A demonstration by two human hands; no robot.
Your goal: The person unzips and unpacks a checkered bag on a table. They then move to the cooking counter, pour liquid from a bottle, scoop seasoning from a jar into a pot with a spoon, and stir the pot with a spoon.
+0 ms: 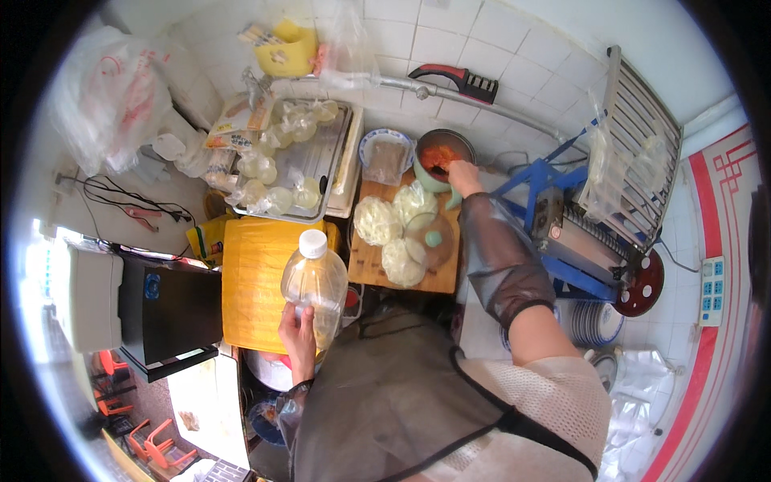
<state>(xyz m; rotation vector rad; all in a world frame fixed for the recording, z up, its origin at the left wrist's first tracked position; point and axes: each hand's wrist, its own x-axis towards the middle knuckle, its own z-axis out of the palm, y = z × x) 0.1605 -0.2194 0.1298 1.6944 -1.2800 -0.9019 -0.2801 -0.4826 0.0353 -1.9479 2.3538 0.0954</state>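
Note:
My left hand (297, 340) grips a clear plastic bottle (322, 280) with a white cap, held upright over the yellow lid. My right hand (465, 178), fingers curled, is at the mouth of a light-green pot (428, 180). Red food (438, 156) fills part of the pot, with a dark patch just below the fingers. Whether those fingers hold a utensil is hidden. Below the pot, on a wooden cutting board (365, 268), lie several clear bags of pale shredded food (377, 220) and a glass lid (433, 239) with a green knob.
A metal tray (313, 165) at the upper left holds several tied bags of pale liquid (279, 200). The yellow lid (253, 283) lies left of the board. Beyond the pot are a patterned bowl (368, 140) and a wall pipe (394, 82). A blue-framed machine (536, 181) stands right.

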